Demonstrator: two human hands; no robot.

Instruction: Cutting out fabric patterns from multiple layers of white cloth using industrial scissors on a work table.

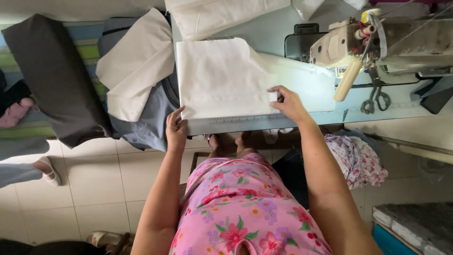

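Note:
A folded piece of white fabric (pixel 222 78) lies flat on the pale sewing table (pixel 302 120). My left hand (pixel 176 128) pinches its near left corner at the table's front edge. My right hand (pixel 289 103) rests on the fabric's right edge, fingers closed on a small fold. Behind the right hand stands a worn beige sewing machine (pixel 377 42), its head to the right of the fabric. A cream-handled tool (pixel 348 80) hangs from the machine's head.
Scissors (pixel 375 100) lie on the table right of my hand. More white cloth (pixel 137 61) and grey cloth (pixel 52 75) are heaped to the left. Floral cloth (pixel 358 160) hangs under the table. Another person's foot (pixel 47 171) shows at left on the tiled floor.

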